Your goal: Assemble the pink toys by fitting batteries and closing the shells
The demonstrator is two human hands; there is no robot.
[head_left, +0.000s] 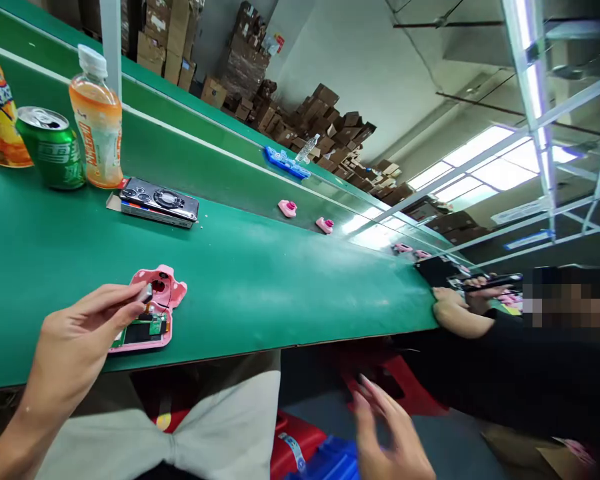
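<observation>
A pink plastic case (pixel 147 346) lies opened on the green tabletop, showing a green circuit board (pixel 156 325), a dark rectangular part and thin wires. Over its left side is my left hand (pixel 77 333), pinching a small silvery piece (pixel 145 293) between thumb and fingertips, just above the case. My right hand (pixel 391 433) is off the table's front edge, low in the view and slightly blurred; its fingers are apart and nothing shows between them.
A phone (pixel 160 198) on a box, a green can (pixel 55 150) and an orange bottle (pixel 97 123) stand behind. Pink parts (pixel 287 208) and a blue tray (pixel 286 163) lie farther back. At right, a person's arm (pixel 463 319) rests by the table; below is a red stool (pixel 300 443).
</observation>
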